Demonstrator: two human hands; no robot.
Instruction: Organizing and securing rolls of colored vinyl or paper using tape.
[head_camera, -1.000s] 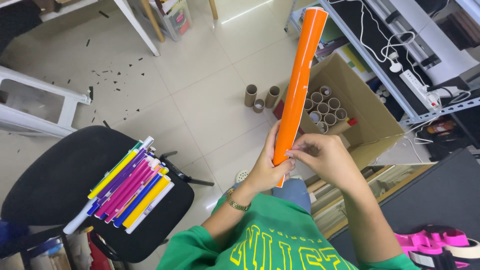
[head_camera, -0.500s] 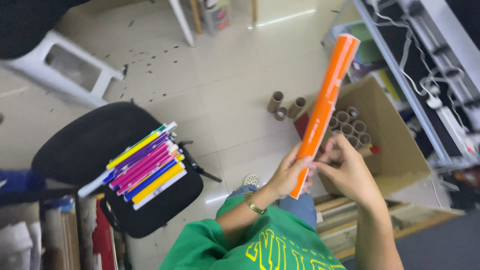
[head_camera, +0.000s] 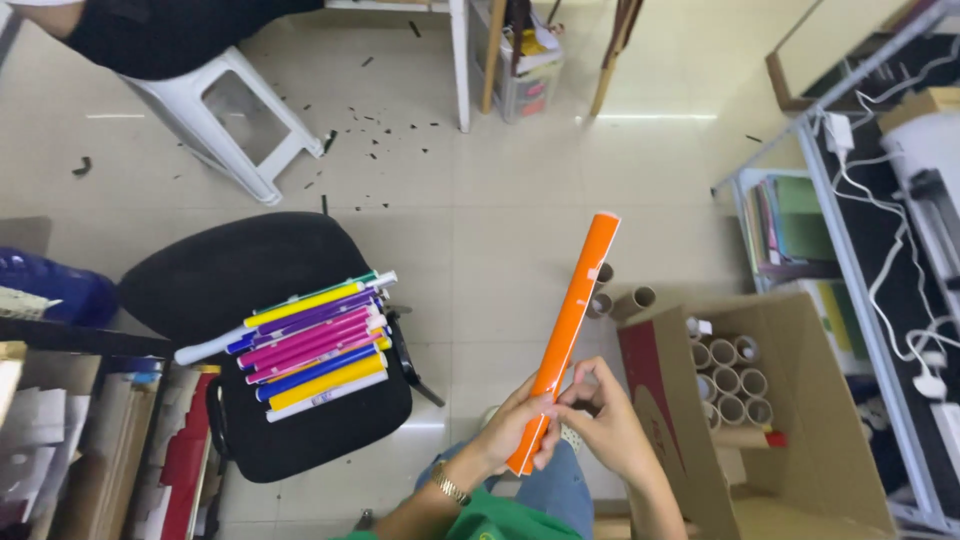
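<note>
I hold a long orange roll (head_camera: 572, 318) tilted up and to the right in front of me. My left hand (head_camera: 517, 422) grips its lower end from the left. My right hand (head_camera: 605, 415) pinches the same end from the right, fingers on the edge of the wrap. A gold watch sits on my left wrist. The roll's upper end hangs over the tiled floor near a few loose cardboard tubes (head_camera: 620, 296).
A black chair (head_camera: 240, 265) at left carries several coloured rolls (head_camera: 310, 345). An open cardboard box (head_camera: 790, 440) of cardboard tubes stands at right, beside a metal shelf (head_camera: 860, 260). A white stool (head_camera: 225, 120) with a seated person is at top left.
The view has swung, so the chair and box sit lower and more central. The orange roll stays in both hands, its tilt much the same.
</note>
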